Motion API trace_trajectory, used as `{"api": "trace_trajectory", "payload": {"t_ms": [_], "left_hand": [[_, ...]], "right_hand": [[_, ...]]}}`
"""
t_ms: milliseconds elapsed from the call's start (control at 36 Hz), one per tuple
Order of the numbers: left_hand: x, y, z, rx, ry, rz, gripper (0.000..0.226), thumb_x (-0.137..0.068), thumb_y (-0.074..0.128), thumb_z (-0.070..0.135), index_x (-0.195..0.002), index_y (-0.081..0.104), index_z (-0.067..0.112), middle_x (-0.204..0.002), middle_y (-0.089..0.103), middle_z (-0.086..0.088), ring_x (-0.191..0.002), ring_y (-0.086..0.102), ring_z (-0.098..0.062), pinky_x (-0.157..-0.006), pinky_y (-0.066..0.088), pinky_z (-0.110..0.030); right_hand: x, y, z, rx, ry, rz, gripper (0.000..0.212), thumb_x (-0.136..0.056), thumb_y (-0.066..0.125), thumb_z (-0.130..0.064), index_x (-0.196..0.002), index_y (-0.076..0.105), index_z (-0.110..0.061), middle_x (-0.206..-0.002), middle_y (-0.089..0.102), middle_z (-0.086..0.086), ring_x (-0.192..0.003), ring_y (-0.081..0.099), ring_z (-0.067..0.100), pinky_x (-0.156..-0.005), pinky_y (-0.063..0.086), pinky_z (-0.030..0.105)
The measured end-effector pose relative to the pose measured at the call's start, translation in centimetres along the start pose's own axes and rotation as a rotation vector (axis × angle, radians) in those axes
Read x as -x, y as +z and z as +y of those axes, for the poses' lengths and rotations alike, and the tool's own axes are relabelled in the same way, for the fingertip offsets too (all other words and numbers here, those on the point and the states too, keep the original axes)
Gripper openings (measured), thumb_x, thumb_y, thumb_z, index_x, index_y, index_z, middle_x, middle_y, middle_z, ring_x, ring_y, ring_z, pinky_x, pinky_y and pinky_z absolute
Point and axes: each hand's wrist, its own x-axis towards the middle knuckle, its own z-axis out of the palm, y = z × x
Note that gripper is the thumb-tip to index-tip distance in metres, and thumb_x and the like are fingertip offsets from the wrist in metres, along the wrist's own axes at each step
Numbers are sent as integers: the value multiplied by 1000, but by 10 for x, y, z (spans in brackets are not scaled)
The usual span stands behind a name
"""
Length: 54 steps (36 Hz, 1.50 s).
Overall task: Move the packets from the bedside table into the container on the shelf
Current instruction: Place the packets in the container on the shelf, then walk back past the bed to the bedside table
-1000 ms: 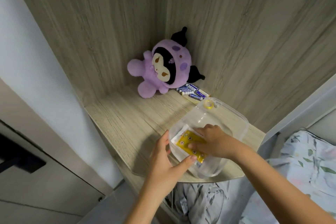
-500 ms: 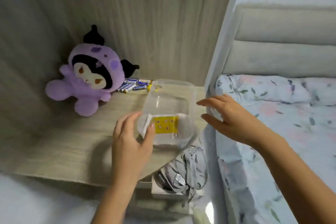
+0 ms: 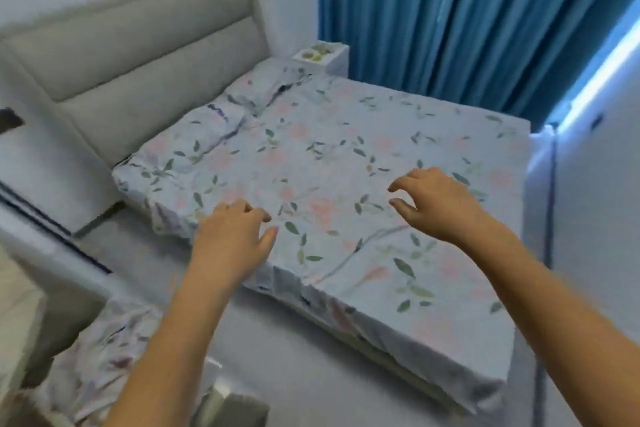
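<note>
Both hands hover empty over the floral bed (image 3: 346, 156). Left hand (image 3: 230, 243) and right hand (image 3: 438, 203) show loosely curled fingers. Packets (image 3: 316, 53) lie on the bedside table (image 3: 337, 61) at the bed's far corner.

White bedside table (image 3: 333, 58) beyond bed's (image 3: 346, 163) far corner; small yellowish packets (image 3: 316, 51) on top, blurred.

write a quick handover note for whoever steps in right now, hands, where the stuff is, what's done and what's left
Left hand: loosely curled, holding nothing, over the near edge of the bed.
Right hand: loosely curled, holding nothing, over the bed.
Things: the bedside table stands at the far side of the bed by the blue curtain, with small yellowish items on top, too blurred to tell apart. The shelf and container are out of view.
Done: cannot be judged from this view; no packet is in hand.
Left: probably go round to the table, pick up what is there and carry it to the container.
</note>
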Motion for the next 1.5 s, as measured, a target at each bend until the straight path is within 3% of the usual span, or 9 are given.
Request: {"api": "trace_trajectory", "payload": {"t_ms": [250,500,583,750,972,1194,1500], "left_hand": [[-48,35,302,-113,484,-182,43,-96,36,50,-132,51,30,-138,47,2,-128,40,-24,-98,40,-38],[-58,59,523,-91,728,-146,44,-97,36,50,-132,51,27,-132,53,0,-124,44,-24,-97,40,-38],[-71,61,554,-115,743,-162,45,-96,37,50,-132,50,27,-131,55,0,-123,46,-23,-97,40,-38],[-114,66,614,-15,788,-208,40,-95,43,47,-129,53,30,-118,63,7,-104,59,-15,-81,47,-29],[-191,76,687,-2,754,-274,40,-96,44,43,-132,50,27,-126,61,4,-111,58,-16,-86,48,-31],[-336,98,753,22,613,-260,58,-95,34,58,-141,37,22,-125,62,-1,-111,59,-23,-87,50,-38],[-525,91,820,3,535,-273,51,-97,36,51,-138,42,21,-127,60,-1,-113,57,-23,-88,51,-37]], "right_hand": [[185,2,250,104,525,-96,39,-98,40,-39,-132,49,-23,-135,50,2,-120,45,27,-91,44,38],[291,1,401,17,714,-128,43,-98,40,-40,-138,41,-26,-139,45,-3,-123,44,21,-94,44,34],[291,1,429,-14,703,-146,43,-97,41,-38,-139,40,-26,-139,44,-3,-122,45,20,-93,44,33],[276,3,492,-55,719,-104,39,-99,38,-33,-137,43,-24,-135,49,-1,-119,47,20,-89,45,33],[226,3,591,-82,725,-89,39,-97,42,-34,-136,43,-24,-129,54,-1,-119,46,20,-87,45,34],[93,8,720,-124,656,-104,55,-96,44,-41,-146,26,-28,-125,57,2,-117,49,23,-88,48,37],[-72,-19,870,-84,584,-187,51,-97,43,-35,-145,29,-26,-124,58,2,-116,50,23,-88,49,37]]}}
